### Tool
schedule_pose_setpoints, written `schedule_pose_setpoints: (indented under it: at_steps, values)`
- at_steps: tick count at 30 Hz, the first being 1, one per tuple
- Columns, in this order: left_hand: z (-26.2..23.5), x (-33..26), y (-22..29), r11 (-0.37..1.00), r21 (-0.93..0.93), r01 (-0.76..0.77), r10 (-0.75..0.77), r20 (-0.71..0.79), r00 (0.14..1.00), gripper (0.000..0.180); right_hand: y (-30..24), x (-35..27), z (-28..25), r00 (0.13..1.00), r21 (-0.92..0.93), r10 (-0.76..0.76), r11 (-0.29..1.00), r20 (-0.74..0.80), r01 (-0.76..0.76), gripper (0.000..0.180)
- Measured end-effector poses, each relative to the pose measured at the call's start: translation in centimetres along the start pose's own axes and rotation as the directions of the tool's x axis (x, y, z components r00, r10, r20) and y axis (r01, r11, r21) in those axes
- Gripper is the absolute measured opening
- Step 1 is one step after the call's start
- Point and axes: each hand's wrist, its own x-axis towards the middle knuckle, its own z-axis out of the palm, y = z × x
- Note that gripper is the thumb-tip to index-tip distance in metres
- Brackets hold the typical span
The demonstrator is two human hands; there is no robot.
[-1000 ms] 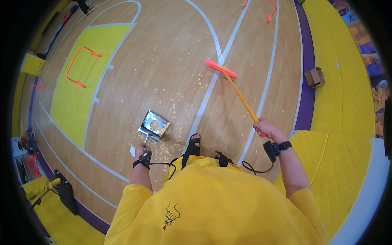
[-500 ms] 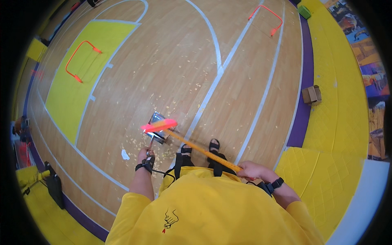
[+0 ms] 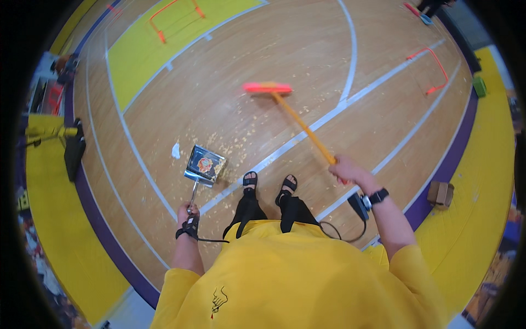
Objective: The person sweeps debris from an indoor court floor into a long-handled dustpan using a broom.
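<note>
My left hand is closed round the handle of a metal dustpan, whose shiny pan sits low at the floor to the left of my feet. Some small pale scraps show at the pan's right edge. Held in my right hand is a broom with an orange pole, its pink head stretched out ahead of me, slightly blurred. Whether the head touches the floor I cannot tell. Pale scraps lie scattered over the wood floor between dustpan and broom. Beside the dustpan lies a white crumpled piece.
Low orange hurdles stand at the far left and far right. A cardboard box sits by the yellow padding on the right, a green basket farther along. At the far right, another person is partly visible near a blue dustpan.
The broom head has swung forward and right, away from above the dustpan. The dustpan's inside now shows. My view has turned, shifting hurdles and box across the picture.
</note>
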Motion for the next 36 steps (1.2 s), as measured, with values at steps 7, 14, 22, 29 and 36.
schedule_pose_setpoints:
  at_steps: [7, 14, 22, 29, 36]
  values:
    - [-5.9, -0.9, -3.5, 0.982, -0.187, -0.005, 0.010, 0.022, 1.000, 0.009, -0.9, 6.5, 3.6, 0.999, -0.181, -0.008, 0.983, 0.042, 0.015, 0.023]
    - [-14.5, 3.2, -4.5, 0.978, -0.192, 0.076, -0.063, 0.071, 0.995, 0.008, 1.6, -5.4, 13.4, 0.950, -0.484, -0.104, 0.841, 0.295, 0.242, 0.023]
    - [-23.1, 2.3, -4.3, 0.965, -0.249, 0.088, -0.066, 0.097, 0.993, 0.014, -0.3, -11.3, 18.1, 0.851, -0.238, 0.069, 0.969, 0.520, 0.067, 0.018]
    - [-32.5, 0.8, -3.6, 0.966, -0.255, 0.047, -0.066, -0.067, 0.996, 0.019, -5.5, -8.7, 19.7, 0.956, -0.229, -0.030, 0.968, 0.292, 0.100, 0.017]
    - [-35.6, 1.8, -3.7, 0.973, -0.224, -0.055, 0.027, -0.129, 0.991, 0.016, -10.5, -1.8, 24.5, 0.979, -0.450, -0.120, 0.875, 0.163, 0.182, 0.022]
